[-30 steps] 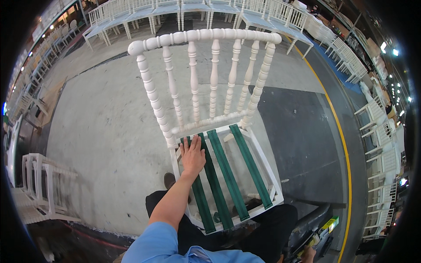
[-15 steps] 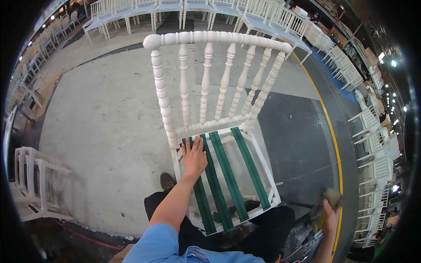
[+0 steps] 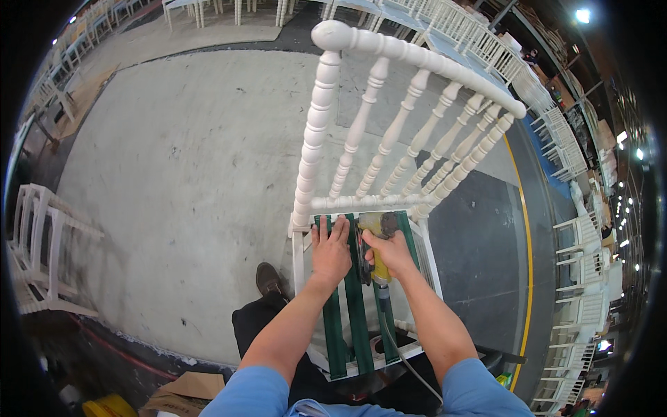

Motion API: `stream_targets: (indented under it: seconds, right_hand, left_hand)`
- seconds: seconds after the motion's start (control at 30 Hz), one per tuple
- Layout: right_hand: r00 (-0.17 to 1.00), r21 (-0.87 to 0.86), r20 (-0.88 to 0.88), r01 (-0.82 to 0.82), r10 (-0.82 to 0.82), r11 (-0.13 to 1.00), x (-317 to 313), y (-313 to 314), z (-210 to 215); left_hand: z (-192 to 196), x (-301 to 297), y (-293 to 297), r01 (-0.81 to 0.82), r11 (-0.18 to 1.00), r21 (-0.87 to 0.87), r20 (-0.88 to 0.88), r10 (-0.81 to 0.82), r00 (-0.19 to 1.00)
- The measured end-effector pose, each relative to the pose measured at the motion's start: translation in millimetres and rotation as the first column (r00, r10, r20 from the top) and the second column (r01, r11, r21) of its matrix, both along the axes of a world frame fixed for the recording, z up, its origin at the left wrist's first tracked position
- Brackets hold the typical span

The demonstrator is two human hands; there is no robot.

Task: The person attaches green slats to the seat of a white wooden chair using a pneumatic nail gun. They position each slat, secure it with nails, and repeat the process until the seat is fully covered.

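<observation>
Before me stands a white chair (image 3: 317, 139) with a turned-spindle back and an unupholstered seat frame. Several green webbing straps (image 3: 356, 326) run front to back across that seat. My left hand (image 3: 332, 254) lies with fingers stretched over the straps' far ends, near the foot of the chair back. Just to its right, my right hand (image 3: 391, 254) grips a yellow air staple gun (image 3: 373, 223). The gun's nose is at the far end of the seat, over the straps; its exact contact is hidden. An air hose (image 3: 392, 333) trails from its handle toward me.
Another white chair frame (image 3: 52, 243) stands at the left. A cardboard box (image 3: 184, 393) lies at the lower left. White chairs (image 3: 583, 267) line the right side beyond a yellow floor line (image 3: 529, 278), and more stand along the back.
My right hand has brought the staple gun from the right side onto the seat's far end. My left hand stays on the straps. The chair appears further right as the view has shifted.
</observation>
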State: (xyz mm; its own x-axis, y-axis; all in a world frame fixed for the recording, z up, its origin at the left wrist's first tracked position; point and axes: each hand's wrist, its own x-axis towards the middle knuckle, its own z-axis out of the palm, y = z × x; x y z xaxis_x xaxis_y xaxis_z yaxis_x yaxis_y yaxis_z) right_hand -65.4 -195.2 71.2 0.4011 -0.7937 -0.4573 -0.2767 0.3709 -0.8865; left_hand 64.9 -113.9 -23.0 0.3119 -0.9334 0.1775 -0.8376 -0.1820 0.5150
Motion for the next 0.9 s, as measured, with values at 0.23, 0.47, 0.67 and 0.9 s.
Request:
stream_targets:
  seconds: [0.23, 0.47, 0.67, 0.9]
  right_hand:
    - [1.0, -0.095, -0.017, 0.003, -0.005, 0.995, 15, -8, -23]
    - [0.996, -0.118, -0.084, -0.005, -0.005, 0.993, 20, -12, -30]
    - [0.999, -0.15, 0.012, 0.043, -0.041, 0.988, 14, -5, -26]
    - [0.996, -0.093, -0.064, 0.052, -0.058, 0.994, 18, -5, -30]
  left_hand:
    - [-3, 2, -2, -0.012, 1.0, -0.003, -0.002, 0.012, 1.0]
    - [-8, 0, -2, 0.0, 0.998, 0.063, -0.011, 0.0, 1.0]
    - [-5, 0, -1, -0.075, 0.997, 0.005, -0.149, 0.075, 0.986]
    - [-7, -4, -5, -0.147, 0.989, -0.004, -0.091, 0.146, 0.985]
